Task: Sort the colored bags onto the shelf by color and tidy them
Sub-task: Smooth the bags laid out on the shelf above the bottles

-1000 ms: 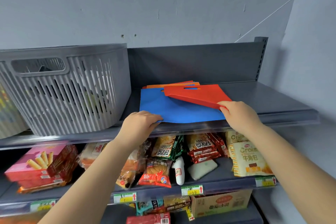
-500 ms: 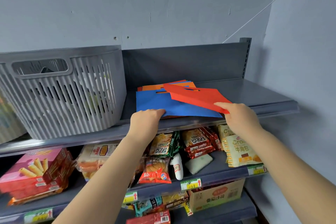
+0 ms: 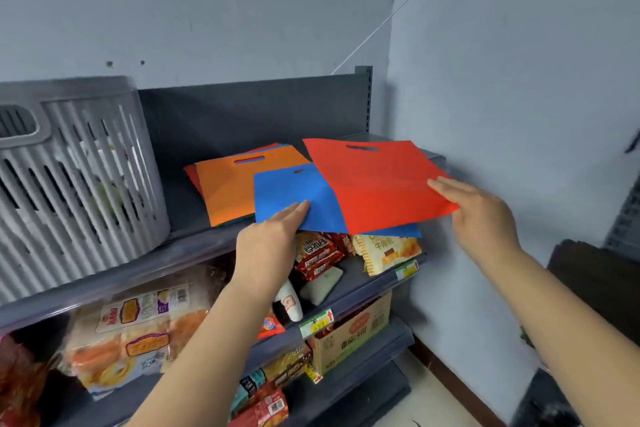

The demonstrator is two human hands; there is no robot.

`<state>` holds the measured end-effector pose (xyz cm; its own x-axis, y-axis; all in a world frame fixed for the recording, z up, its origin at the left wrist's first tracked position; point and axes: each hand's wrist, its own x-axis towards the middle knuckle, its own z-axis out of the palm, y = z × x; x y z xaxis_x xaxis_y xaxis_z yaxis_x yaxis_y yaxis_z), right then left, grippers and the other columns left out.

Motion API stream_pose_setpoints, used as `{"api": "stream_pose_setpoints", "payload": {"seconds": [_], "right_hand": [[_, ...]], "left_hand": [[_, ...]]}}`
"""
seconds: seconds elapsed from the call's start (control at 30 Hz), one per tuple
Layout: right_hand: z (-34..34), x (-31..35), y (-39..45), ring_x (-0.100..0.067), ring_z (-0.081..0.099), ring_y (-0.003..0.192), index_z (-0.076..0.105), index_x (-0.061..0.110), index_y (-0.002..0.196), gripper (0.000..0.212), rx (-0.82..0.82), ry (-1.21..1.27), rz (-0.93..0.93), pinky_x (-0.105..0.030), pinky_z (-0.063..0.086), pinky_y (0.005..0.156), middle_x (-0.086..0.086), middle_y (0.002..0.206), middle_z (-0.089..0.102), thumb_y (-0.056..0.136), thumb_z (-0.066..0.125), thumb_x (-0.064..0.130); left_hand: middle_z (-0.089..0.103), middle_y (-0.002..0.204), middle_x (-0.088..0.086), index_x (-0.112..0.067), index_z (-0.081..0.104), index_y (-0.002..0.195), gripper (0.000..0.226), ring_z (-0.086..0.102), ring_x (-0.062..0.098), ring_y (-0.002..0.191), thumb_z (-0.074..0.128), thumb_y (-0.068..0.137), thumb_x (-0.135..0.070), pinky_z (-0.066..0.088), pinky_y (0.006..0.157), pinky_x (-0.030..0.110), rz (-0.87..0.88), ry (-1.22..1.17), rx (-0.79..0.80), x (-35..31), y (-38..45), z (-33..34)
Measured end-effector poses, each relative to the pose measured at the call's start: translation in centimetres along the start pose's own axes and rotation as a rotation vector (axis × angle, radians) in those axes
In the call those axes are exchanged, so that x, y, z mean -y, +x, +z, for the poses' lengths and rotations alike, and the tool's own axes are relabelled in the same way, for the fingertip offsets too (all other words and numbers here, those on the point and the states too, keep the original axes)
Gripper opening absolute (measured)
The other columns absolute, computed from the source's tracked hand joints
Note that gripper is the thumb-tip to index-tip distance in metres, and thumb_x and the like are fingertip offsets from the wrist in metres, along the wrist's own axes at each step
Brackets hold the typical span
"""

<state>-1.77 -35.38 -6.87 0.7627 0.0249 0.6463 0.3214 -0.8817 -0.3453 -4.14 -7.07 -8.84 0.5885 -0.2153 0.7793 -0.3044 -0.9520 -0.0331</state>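
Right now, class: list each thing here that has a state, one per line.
red bag: flat, held at its edge, overlapping the blue bag.
blue bag: flat, overhanging the shelf edge.
orange bag: lying on a stack.
left hand: holding the blue bag.
right hand: holding the red bag.

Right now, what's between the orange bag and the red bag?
The blue bag lies between the orange bag and the red bag, tucked partly under the red one. The left hand holds its near edge. The head view shows this.

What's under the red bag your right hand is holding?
The red bag overlaps the blue bag, whose right part it covers. The right hand pinches its corner. Anything else beneath is hidden.
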Motion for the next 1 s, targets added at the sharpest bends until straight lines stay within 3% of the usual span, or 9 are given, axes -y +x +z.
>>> {"api": "stream_pose_setpoints", "payload": {"seconds": [0.1, 0.27, 0.4, 0.6, 0.8, 1.0], "right_hand": [[-2.8, -1.2, -2.9, -0.026, 0.055, 0.121, 0.059, 0.014, 0.127, 0.066, -0.040, -0.063, 0.032, -0.035, 0.041, 0.099, -0.005, 0.135, 0.055, 0.073, 0.043, -0.021], [-7.9, -3.8, -7.9, -0.026, 0.054, 0.122, 0.058, 0.013, 0.128, 0.064, -0.075, -0.200, 0.096, -0.036, 0.041, 0.099, -0.005, 0.136, 0.054, 0.075, 0.045, -0.020], [-12.1, -6.2, -11.6, -0.030, 0.058, 0.117, 0.061, 0.011, 0.124, 0.059, -0.155, -0.295, 0.144, -0.045, 0.047, 0.097, -0.009, 0.132, 0.057, 0.076, 0.044, -0.018], [-17.8, -8.4, -17.8, -0.033, 0.068, 0.098, 0.069, 0.011, 0.114, 0.062, -0.256, -0.451, 0.170, -0.049, 0.055, 0.080, -0.011, 0.120, 0.065, 0.063, 0.037, -0.004], [-24.2, -9.5, -25.0, -0.035, 0.069, 0.091, 0.071, 0.011, 0.110, 0.067, -0.299, -0.557, 0.259, -0.050, 0.058, 0.065, -0.013, 0.116, 0.067, 0.056, 0.055, -0.024], [-31.4, -9.8, -32.5, -0.034, 0.071, 0.081, 0.072, 0.011, 0.107, 0.070, -0.364, -0.680, 0.338, -0.043, 0.055, 0.053, -0.012, 0.112, 0.069, 0.051, 0.053, -0.025]], "left_hand": [[0.074, 0.090, 0.004, -0.015, 0.075, 0.099, 0.054, 0.068, 0.018, 0.053, 0.058, 0.052, 0.005, 0.038, 0.036, 0.015, 0.065, -0.123, -0.036, -2.6, 0.0, 0.5], [0.074, 0.091, 0.005, -0.015, 0.075, 0.100, 0.054, 0.070, 0.018, 0.062, 0.047, 0.058, 0.003, 0.042, 0.036, 0.018, 0.173, -0.291, -0.039, -7.9, -0.4, 1.9], [0.075, 0.089, 0.004, -0.015, 0.075, 0.097, 0.049, 0.071, 0.018, 0.064, 0.040, 0.065, -0.006, 0.042, 0.037, 0.020, 0.241, -0.353, -0.061, -12.2, 0.3, 1.8], [0.072, 0.100, 0.010, -0.008, 0.073, 0.103, 0.056, 0.072, 0.025, 0.081, 0.031, 0.067, -0.010, 0.054, 0.052, 0.028, 0.317, -0.562, -0.051, -18.4, -0.1, 1.8], [0.070, 0.107, 0.013, -0.008, 0.070, 0.109, 0.055, 0.071, 0.032, 0.079, 0.036, 0.067, 0.001, 0.058, 0.056, 0.044, 0.356, -0.722, 0.007, -25.2, -0.9, -0.7], [0.072, 0.103, 0.010, -0.009, 0.072, 0.105, 0.057, 0.072, 0.029, 0.071, 0.029, 0.069, -0.009, 0.057, 0.050, 0.040, 0.437, -0.805, 0.010, -33.3, -2.7, -4.5]]}}
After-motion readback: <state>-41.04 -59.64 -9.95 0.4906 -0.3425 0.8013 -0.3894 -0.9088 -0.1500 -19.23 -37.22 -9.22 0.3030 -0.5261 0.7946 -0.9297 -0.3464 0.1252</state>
